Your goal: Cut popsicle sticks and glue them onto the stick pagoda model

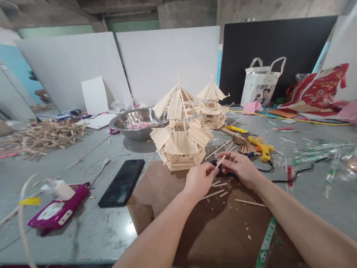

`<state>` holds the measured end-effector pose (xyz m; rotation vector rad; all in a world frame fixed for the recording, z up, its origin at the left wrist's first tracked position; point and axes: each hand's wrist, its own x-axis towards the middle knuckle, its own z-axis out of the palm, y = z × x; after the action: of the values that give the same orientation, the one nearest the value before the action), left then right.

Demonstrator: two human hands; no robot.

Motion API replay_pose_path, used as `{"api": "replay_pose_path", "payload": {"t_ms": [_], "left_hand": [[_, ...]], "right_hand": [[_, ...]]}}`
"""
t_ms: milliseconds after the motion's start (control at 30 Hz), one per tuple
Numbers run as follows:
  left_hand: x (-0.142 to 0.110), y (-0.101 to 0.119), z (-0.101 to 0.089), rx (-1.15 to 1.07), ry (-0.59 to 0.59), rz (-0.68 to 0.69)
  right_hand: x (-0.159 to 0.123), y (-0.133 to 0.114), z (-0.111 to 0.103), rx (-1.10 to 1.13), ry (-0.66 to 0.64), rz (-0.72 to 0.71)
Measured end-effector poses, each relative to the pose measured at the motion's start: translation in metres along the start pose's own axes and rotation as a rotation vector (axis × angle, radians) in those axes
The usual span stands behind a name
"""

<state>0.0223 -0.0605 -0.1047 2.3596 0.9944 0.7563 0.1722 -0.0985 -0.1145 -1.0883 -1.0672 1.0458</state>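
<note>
Between the fingertips of both my hands is a short, pale wooden stick (220, 161). My left hand (201, 181) pinches its lower end, and the curled fingers of my right hand (241, 168) close at its upper end. Just behind them stands a stick-built model pavilion (184, 140) with a pointed roof and a wider lower tier. Several cut sticks (219, 192) lie on the brown board (209, 232) under my hands. A dark blue handled tool (251, 154) is partly hidden behind my right hand.
A second stick pavilion (212, 102) and a metal bowl (141, 133) stand behind. To the right is a yellow glue gun (264, 149) with its cord. A phone (121, 183), purple power strip (58, 208) and stick pile (49, 136) lie left.
</note>
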Motion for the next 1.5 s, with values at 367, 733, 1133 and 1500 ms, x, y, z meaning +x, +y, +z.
{"api": "replay_pose_path", "payload": {"t_ms": [367, 733, 1133, 1500], "left_hand": [[0.015, 0.000, -0.091, -0.644, 0.531, -0.220], [0.053, -0.017, -0.146, -0.668, 0.265, -0.388], [0.066, -0.010, -0.153, -0.783, 0.152, -0.525], [0.071, -0.014, -0.154, -0.844, 0.134, -0.565]], "right_hand": [[0.003, 0.004, -0.006, -0.231, 0.088, -0.036], [0.005, 0.015, -0.009, -0.356, 0.035, -0.062], [0.007, 0.019, -0.012, -0.420, 0.017, -0.064], [0.007, 0.019, -0.013, -0.436, 0.021, -0.051]]}}
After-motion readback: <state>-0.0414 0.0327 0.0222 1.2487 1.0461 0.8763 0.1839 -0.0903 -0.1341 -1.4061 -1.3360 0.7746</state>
